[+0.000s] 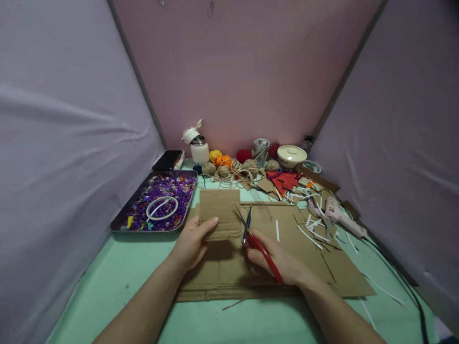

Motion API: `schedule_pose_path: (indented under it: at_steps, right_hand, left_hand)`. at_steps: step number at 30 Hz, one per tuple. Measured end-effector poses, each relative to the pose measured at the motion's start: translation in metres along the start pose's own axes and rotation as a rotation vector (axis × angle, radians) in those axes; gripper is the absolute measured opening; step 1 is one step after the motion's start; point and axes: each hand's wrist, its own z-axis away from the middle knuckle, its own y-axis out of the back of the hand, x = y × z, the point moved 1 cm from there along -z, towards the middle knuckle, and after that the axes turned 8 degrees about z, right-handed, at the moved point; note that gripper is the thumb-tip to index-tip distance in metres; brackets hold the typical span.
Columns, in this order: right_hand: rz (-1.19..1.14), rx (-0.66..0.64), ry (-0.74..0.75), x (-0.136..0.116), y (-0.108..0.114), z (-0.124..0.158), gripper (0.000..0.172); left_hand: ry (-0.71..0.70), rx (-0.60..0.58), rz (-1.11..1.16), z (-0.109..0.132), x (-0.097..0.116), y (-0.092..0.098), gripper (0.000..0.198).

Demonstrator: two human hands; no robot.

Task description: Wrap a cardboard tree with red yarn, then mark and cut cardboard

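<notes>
My left hand point(191, 243) grips a squarish piece of brown cardboard point(220, 212) by its lower left corner, thumb on top. Just to its right, my right hand point(272, 255) is closed on a pair of scissors point(263, 258) with red handles. The blades point up and left at the cardboard's right edge, and I cannot tell whether they touch it. Beside the blades a slim blue, pen-like thing point(248, 220) stands out from the same hand. Under both hands lies a large cardboard sheet point(287, 272).
On the left a dark tray point(148, 231) holds purple beads and a white hoop point(162, 208). Twine and yarn balls point(250, 167), a white jar point(200, 152) and a lidded bowl point(291, 155) stand at the back. White strips point(310, 237) and a corded glue gun point(344, 217) lie right.
</notes>
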Motion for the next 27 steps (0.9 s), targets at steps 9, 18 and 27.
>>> schedule_pose_path:
  at_steps: [9,18,27]
  right_hand:
    - [-0.105,-0.049,0.008,-0.0027,-0.0004,0.0026,0.039]
    - [-0.111,-0.052,-0.006,-0.0013,-0.0013,0.0023,0.041]
    - [-0.064,-0.005,-0.009,-0.0022,-0.0014,0.0016,0.040]
  left_hand:
    - [0.002,-0.002,-0.001,0.0004,0.0009,-0.0007,0.050]
    - [0.005,-0.001,-0.004,-0.0001,-0.0001,0.0003,0.049]
    - [0.035,-0.014,-0.004,0.0007,-0.0023,-0.0009,0.045]
